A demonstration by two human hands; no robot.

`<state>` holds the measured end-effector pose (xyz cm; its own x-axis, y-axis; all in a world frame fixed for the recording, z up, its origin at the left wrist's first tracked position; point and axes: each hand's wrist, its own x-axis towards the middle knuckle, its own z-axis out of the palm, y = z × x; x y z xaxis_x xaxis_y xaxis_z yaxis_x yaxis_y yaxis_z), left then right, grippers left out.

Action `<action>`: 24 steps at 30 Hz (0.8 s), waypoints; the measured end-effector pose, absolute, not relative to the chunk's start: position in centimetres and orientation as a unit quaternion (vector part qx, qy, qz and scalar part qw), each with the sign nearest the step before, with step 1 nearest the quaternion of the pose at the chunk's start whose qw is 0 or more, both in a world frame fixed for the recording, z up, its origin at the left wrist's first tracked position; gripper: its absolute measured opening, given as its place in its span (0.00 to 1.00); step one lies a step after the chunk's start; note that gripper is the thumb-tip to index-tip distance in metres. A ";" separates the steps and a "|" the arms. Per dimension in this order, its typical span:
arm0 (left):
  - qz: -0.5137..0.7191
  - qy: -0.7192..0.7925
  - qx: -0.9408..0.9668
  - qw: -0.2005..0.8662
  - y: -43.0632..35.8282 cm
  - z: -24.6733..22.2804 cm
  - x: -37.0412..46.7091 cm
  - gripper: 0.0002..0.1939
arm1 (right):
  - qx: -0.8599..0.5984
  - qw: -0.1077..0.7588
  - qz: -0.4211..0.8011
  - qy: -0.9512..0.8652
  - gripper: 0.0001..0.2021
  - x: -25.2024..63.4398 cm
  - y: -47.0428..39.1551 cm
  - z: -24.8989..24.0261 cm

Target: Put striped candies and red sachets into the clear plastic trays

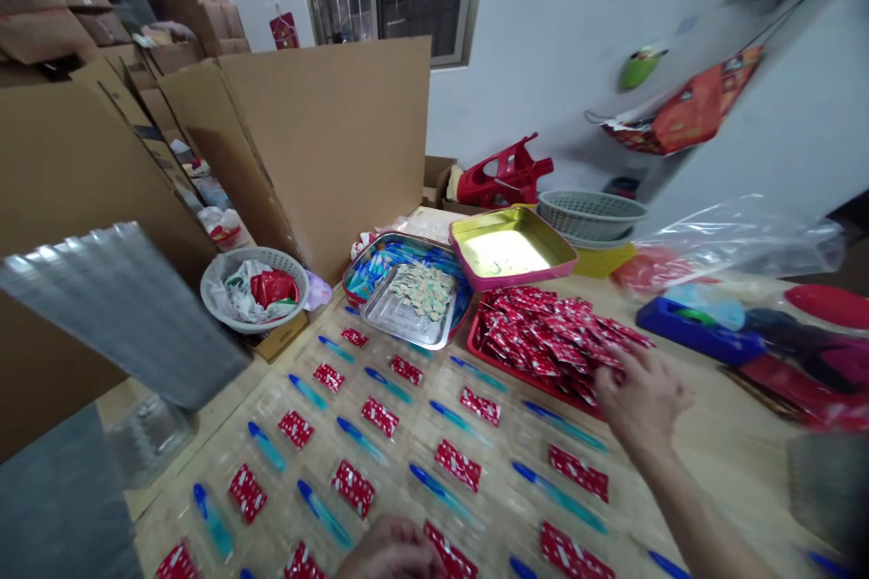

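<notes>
My right hand (642, 393) reaches over the right end of a heap of small red-and-white printed packets (543, 335) in a red tray (489, 355). Its thumb and fingers are closed on a packet at the heap's edge; motion blurs the hand a little. At the bottom edge, my left hand (394, 550) has its fingers curled, close beside a single red packet (452, 554). Whatever its fingers hold is hidden. Clear plastic trays (407, 443) cover the table in rows, with blue-and-turquoise pen-shaped items (434, 490) and red packets lying in them.
Behind the rows stand a tin of blue items (373, 267), a metal tray with pale small pieces (424, 294) and a gold-lined tin (512, 249). A basket (254, 289) and stacked clear trays (128, 308) are left; a blue tape dispenser (699, 330) lies right.
</notes>
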<state>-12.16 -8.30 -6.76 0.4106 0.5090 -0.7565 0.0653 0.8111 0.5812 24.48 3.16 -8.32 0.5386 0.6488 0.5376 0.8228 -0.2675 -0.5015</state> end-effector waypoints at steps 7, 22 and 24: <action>0.379 0.522 0.522 0.558 -7.7 -1.1 -9.5 0.34 | -0.614 0.639 0.411 -0.212 0.22 6.9 -5.9 -6.6; 0.334 0.418 0.276 0.798 -5.4 2.4 -17.9 0.29 | -0.571 0.575 0.411 -0.418 0.32 -9.6 -8.6 -0.8; 0.381 0.429 0.305 0.760 -5.8 4.2 -20.3 0.30 | -0.593 0.608 0.389 -0.357 0.33 -9.4 -9.1 -1.4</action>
<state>-20.30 -5.79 4.20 0.3421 0.8406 -0.4199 -0.3171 0.5239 0.7905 -9.39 -9.08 -1.41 0.4422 0.8964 -0.0283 -0.0496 -0.0071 -0.9987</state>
